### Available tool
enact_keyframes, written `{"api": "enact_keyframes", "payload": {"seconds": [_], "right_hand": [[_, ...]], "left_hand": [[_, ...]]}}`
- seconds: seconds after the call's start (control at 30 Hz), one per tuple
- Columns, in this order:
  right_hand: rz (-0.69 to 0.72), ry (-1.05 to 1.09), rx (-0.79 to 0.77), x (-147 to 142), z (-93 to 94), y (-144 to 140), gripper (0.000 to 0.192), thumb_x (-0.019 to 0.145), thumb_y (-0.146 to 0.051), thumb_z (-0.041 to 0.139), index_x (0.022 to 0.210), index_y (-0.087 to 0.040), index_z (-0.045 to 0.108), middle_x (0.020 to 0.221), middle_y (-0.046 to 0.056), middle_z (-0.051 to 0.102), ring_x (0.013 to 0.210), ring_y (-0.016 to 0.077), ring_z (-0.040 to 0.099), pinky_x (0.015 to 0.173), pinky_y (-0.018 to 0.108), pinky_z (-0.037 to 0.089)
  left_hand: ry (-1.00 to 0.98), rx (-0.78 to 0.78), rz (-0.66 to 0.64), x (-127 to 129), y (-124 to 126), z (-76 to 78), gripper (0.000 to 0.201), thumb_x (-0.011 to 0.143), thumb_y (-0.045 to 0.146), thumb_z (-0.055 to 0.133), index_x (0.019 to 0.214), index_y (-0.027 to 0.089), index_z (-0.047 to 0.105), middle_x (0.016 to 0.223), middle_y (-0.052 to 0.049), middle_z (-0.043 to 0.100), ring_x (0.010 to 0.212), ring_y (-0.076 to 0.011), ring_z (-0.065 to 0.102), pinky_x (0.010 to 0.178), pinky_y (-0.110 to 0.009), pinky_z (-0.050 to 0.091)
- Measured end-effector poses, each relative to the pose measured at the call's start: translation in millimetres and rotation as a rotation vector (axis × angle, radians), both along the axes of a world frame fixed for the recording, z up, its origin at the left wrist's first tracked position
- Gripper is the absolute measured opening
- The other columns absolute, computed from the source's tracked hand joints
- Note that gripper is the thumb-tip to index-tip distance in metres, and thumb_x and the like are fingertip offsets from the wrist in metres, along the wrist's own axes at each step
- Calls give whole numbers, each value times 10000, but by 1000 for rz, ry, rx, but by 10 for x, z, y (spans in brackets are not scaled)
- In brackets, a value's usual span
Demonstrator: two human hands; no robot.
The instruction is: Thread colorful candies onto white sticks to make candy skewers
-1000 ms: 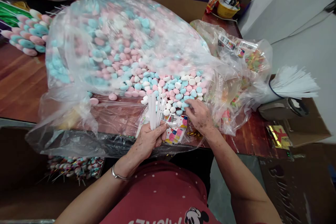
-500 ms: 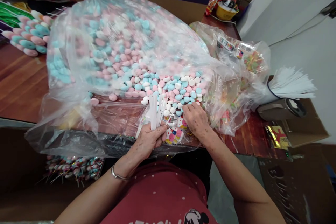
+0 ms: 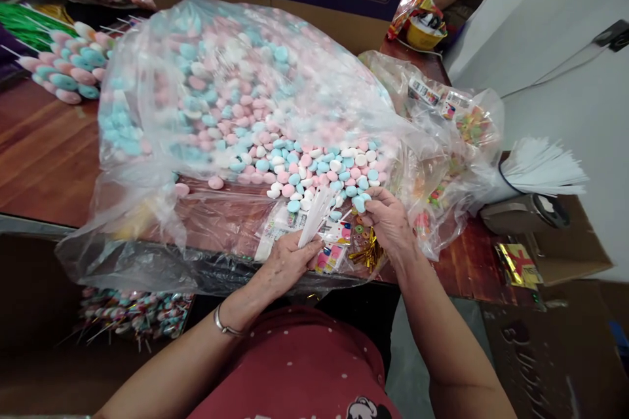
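Head camera looks steeply down, close over the table (image 3: pixel 44 163) edge.

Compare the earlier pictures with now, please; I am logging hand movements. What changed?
The right hand lifted off the candy pile, now pinching a blue candy. The white sticks in the left hand tilted from upright towards the right. The big candy bag and the spare stick bundle stayed put.

The candies (image 3: pixel 314 167) are pink, light blue and white. The sticks (image 3: pixel 314 213) are white. The table (image 3: pixel 44 157) is reddish-brown wood. The ties (image 3: pixel 366 252) are gold.
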State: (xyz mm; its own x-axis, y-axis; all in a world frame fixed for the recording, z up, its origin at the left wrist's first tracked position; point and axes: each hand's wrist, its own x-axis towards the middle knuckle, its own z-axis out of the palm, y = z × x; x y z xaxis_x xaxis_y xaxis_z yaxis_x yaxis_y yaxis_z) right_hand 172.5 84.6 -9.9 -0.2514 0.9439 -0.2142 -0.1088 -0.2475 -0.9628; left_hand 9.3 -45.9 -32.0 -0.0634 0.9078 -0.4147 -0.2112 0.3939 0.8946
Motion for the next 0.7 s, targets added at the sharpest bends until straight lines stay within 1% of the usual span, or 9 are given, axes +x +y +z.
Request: {"api": "enact_keyframes", "payload": {"seconds": [0.1, 0.27, 0.37, 0.47, 0.57, 0.7], "right_hand": [[18, 33, 3, -27, 46, -18, 220, 564, -218, 705, 751, -192, 592, 608, -50, 595, 480, 66, 490, 384, 168, 283], [87, -9, 8, -52, 78, -53, 210, 593, -238, 717, 762, -188, 604, 581, -59, 607, 401, 60, 495, 364, 177, 333], [110, 16, -4, -60, 88, -74, 213, 581, -236, 742, 755, -183, 631, 605, -50, 639, 414, 72, 535, 378, 186, 396], [114, 46, 2, -61, 74, -97, 222, 571, -247, 778, 754, -181, 671, 626, -38, 668, 477, 97, 598, 430, 204, 480], [114, 41, 43, -49, 24, -124, 241, 596, -286, 809, 792, -184, 712, 671, -24, 702, 552, 115, 650, 524, 236, 556], [142, 2, 153, -21, -59, -163, 247, 658, -330, 807, 862, -207, 742, 733, -18, 732, 618, 124, 683, 612, 260, 592]], "left_hand": [[36, 9, -19, -1, 8, -17, 332, 800, 393, 603, 552, 181, 542, 448, 35, 470, 371, -70, 267, 401, -234, 150], [68, 21, -16, 2, 15, -28, 335, 801, 396, 595, 546, 184, 549, 414, 46, 415, 375, -80, 264, 412, -241, 160], [79, 32, -13, 3, 16, -26, 342, 803, 392, 586, 536, 187, 526, 408, 52, 380, 376, -81, 256, 413, -243, 157], [101, 40, -14, 7, 12, -19, 336, 808, 387, 570, 543, 189, 506, 419, 55, 375, 379, -80, 256, 413, -241, 156], [131, 46, -12, 13, 6, -15, 336, 807, 401, 557, 552, 190, 501, 421, 58, 369, 392, -87, 267, 417, -238, 171], [170, 75, -12, 17, -5, -53, 331, 814, 416, 540, 578, 185, 515, 460, 53, 413, 423, -92, 295, 435, -234, 207]]}}
